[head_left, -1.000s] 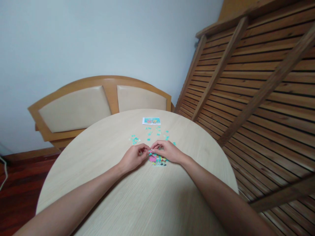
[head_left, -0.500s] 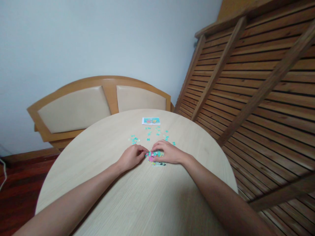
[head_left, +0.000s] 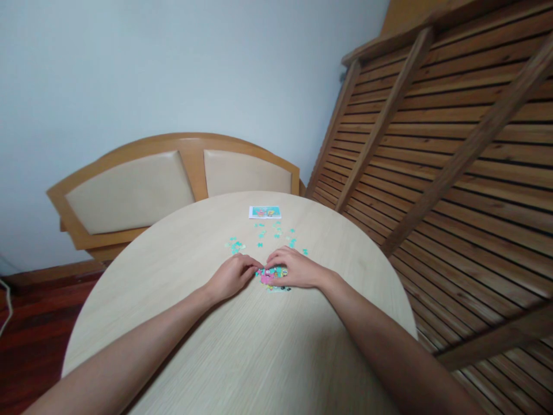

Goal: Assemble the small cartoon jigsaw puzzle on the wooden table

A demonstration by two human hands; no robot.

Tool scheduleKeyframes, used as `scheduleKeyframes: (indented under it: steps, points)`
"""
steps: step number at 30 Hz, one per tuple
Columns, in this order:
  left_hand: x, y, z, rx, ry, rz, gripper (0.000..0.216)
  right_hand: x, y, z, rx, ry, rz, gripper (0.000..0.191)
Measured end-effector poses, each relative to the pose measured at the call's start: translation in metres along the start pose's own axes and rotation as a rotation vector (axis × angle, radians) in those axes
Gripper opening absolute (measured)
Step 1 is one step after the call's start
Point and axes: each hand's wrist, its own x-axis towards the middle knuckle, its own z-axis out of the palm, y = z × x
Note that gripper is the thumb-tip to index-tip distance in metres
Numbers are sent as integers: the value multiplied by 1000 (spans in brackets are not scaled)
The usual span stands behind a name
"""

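Note:
A small partly joined jigsaw [head_left: 271,278], teal, pink and yellow, lies on the round pale wooden table [head_left: 242,346]. My left hand [head_left: 231,276] rests at its left edge, fingers curled together and fingertips touching the pieces. My right hand [head_left: 296,268] lies on its right side with fingers bent over the puzzle and pressing on it. The fingertips of both hands nearly meet above the puzzle. Whether either hand pinches a loose piece is too small to tell.
Several loose teal pieces [head_left: 235,246] are scattered beyond the hands, more of them [head_left: 276,233] toward the far edge. A small picture card [head_left: 265,212] lies farther back. A padded wooden bench [head_left: 142,184] stands behind the table; a slatted wooden frame [head_left: 453,144] leans on the right.
Both hands have settled lower onto the puzzle. My right hand's fingers moved from a raised pinch to pressing on the pieces. The left hand barely shifted.

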Motion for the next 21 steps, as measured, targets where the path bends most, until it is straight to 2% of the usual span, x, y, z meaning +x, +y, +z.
scheduleKeyframes:
  steps: [8, 21]
  points:
    - [0, 5, -6, -45, -32, -46, 24, 0, 0, 0, -1, -3, 3, 36]
    - [1, -1, -5, -35, -44, 64, 25, 0, 2, 1, -4, -4, 0, 36]
